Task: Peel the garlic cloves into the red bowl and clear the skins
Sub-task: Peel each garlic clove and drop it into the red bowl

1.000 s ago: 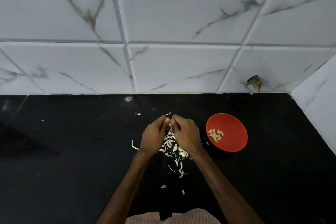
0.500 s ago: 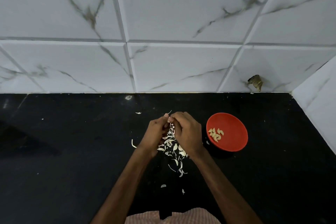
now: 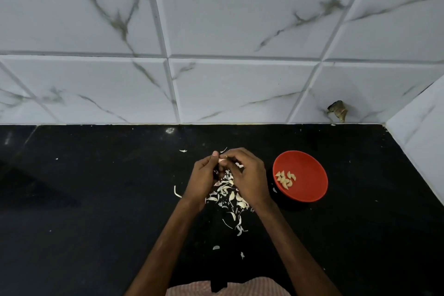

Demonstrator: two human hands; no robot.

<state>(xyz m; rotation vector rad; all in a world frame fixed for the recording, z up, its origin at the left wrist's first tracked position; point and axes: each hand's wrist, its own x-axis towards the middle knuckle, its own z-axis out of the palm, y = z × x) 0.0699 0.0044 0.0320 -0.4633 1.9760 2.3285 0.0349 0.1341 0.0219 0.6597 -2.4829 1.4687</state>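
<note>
A marble-tiled wall point(image 3: 240, 19) is filling the top half of the view, behind the bowl point(image 3: 310, 175), and a black counter point(image 3: 96, 199) is spreading out under it, running off the frame at left, right and bottom. Both forearms are reaching up from the bottom edge, cut off there beside a strip of checked cloth point(image 3: 240, 287). The bowl, red, is sitting on the counter just right of the hands. The left hand point(image 3: 204, 180) and right hand point(image 3: 249, 175) are meeting left of the bowl, knuckles up, fingers curled in toward each other; together they are pinching a clove point(image 3: 222, 160), the left thumb pressing on its pale end and the right fingertips closing over the rest. Most of that clove is hiding behind the fingers, so how far it is peeled is hard to tell. A heap of skins point(image 3: 228, 194) is lying on the counter left of the bowl, partly covered by the hands and wrists, with stray flakes scattered around it. Several peeled cloves point(image 3: 285, 179) are lying inside the bowl, against its left wall. A small brown lump point(image 3: 338, 110) is sitting at the wall's foot behind the bowl, too blurred to identify.
</note>
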